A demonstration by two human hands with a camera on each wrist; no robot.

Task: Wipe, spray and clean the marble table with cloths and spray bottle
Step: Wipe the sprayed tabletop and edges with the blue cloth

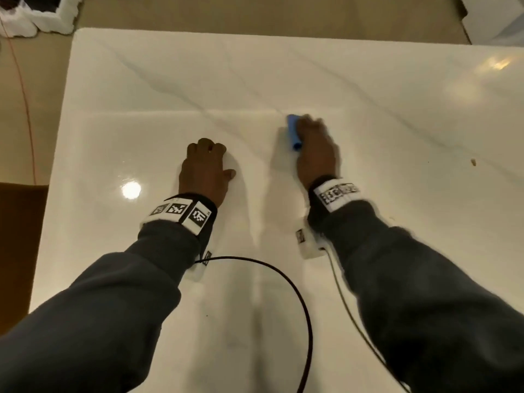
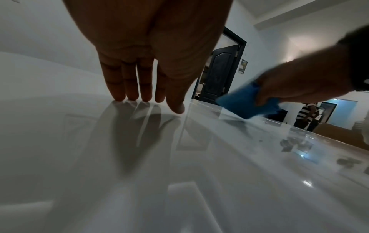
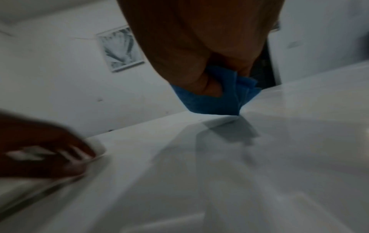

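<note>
The white marble table [image 1: 170, 89] fills the head view, glossy with grey veins. My right hand [image 1: 314, 143] grips a folded blue cloth [image 1: 293, 133] and presses it on the marble near the middle; the hand is blurred. In the right wrist view the thumb is curled round the blue cloth [image 3: 215, 100], whose lower edge touches the table [image 3: 259, 157]. My left hand [image 1: 207, 165] rests on the marble to the left, fingertips [image 2: 131, 96] straight and touching the table [image 2: 99, 173], holding nothing. The blue cloth [image 2: 247, 102] shows to its right. No spray bottle is in view.
A small brown speck [image 1: 473, 162] lies on the marble at right. A black cable [image 1: 297, 293] loops across the near table. White foam blocks [image 1: 37, 18] and a box [image 1: 493, 18] sit on the floor beyond the far edge. A person [image 2: 305, 115] stands far off.
</note>
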